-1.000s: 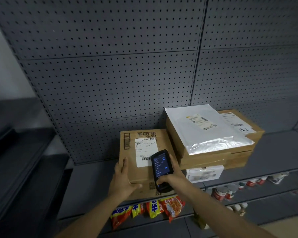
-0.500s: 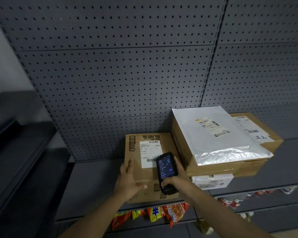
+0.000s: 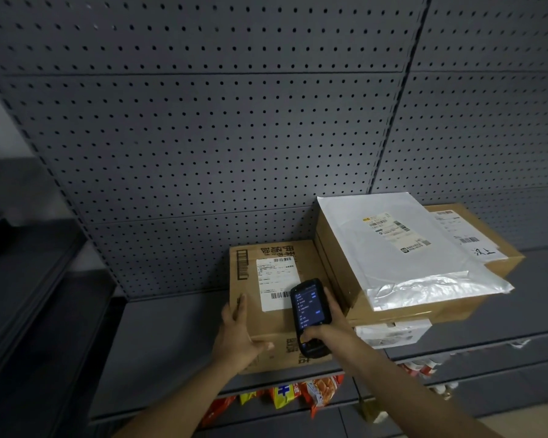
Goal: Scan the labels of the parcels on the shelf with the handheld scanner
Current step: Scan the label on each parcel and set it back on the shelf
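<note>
Fingers of right hand curl round handheld scanner, thumb on its keypad; scanner sits over cardboard box at 3 o'clock of the white label. Left hand lies flat on box's left edge, fingers straight. Bare grey shelf at 9 o'clock of box. At 2 o'clock, silver mailer atop stacked boxes, overhanging. Label txt too small to read; snack packs below partly hidden.
</note>
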Demonstrator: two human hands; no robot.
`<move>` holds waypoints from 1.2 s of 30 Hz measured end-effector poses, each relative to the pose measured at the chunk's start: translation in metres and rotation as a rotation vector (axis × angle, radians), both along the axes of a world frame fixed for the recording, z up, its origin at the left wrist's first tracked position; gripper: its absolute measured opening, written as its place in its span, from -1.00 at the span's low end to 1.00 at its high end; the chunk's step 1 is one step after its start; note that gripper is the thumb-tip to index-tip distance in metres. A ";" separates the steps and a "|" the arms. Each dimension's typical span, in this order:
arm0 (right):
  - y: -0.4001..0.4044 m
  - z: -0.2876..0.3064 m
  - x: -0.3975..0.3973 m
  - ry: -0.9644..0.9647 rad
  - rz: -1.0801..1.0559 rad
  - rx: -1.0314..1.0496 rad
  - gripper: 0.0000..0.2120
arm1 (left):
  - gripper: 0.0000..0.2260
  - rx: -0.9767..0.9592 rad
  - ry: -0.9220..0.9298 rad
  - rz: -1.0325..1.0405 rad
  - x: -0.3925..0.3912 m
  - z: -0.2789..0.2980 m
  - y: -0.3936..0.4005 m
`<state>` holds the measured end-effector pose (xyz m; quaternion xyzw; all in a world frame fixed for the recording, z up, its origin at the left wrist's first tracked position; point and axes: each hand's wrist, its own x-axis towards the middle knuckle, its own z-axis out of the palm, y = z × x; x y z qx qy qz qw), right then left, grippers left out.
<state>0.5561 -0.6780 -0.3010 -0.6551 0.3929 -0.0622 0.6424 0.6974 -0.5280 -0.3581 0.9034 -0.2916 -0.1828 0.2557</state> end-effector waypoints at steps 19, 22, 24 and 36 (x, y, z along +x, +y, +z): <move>0.004 -0.007 0.006 -0.012 -0.050 0.011 0.13 | 0.16 0.083 -0.032 -0.015 0.002 0.003 -0.005; 0.005 -0.006 0.008 -0.019 -0.064 0.012 0.13 | 0.17 0.103 -0.036 -0.025 0.001 0.006 -0.005; 0.007 -0.006 0.008 -0.027 -0.069 0.003 0.13 | 0.16 0.111 -0.032 -0.031 0.000 0.009 -0.005; 0.021 0.008 0.005 -0.028 -0.108 0.001 0.24 | -0.04 0.223 -0.002 -0.073 0.010 0.046 0.012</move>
